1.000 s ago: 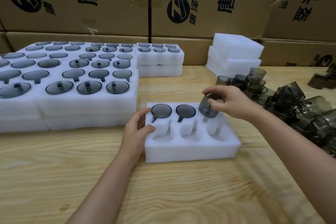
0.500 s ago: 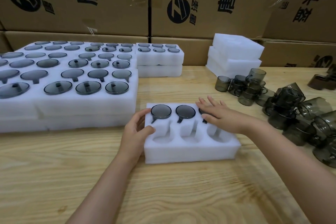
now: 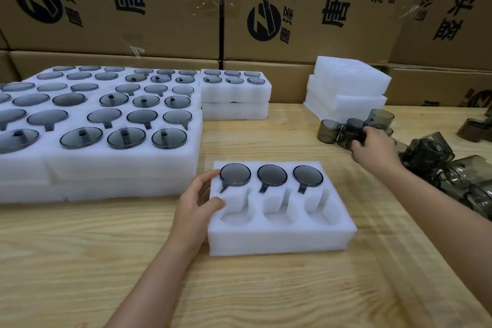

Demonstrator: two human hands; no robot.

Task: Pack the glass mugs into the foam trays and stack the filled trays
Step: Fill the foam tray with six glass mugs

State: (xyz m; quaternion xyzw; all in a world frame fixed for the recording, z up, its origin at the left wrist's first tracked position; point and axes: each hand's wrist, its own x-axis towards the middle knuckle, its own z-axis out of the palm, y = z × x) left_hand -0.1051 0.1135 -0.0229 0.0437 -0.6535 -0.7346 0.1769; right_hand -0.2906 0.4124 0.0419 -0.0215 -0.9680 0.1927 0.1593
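The left hand [image 3: 198, 200] grips the white foam tray [image 3: 279, 242]; the right hand [image 3: 372, 145] curls round a grey glass mug [image 3: 349, 136], which goes next into an empty pocket [image 3: 274, 217].

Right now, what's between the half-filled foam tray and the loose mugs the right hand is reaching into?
Only bare wooden table, in the head view: nothing lies between the foam tray and the loose mugs that the right hand grips.

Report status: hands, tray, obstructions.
Left hand grips the foam tray at its left edge. Right hand grips a loose mug. Back row holds three mugs; front pockets empty. Nothing blocking them.
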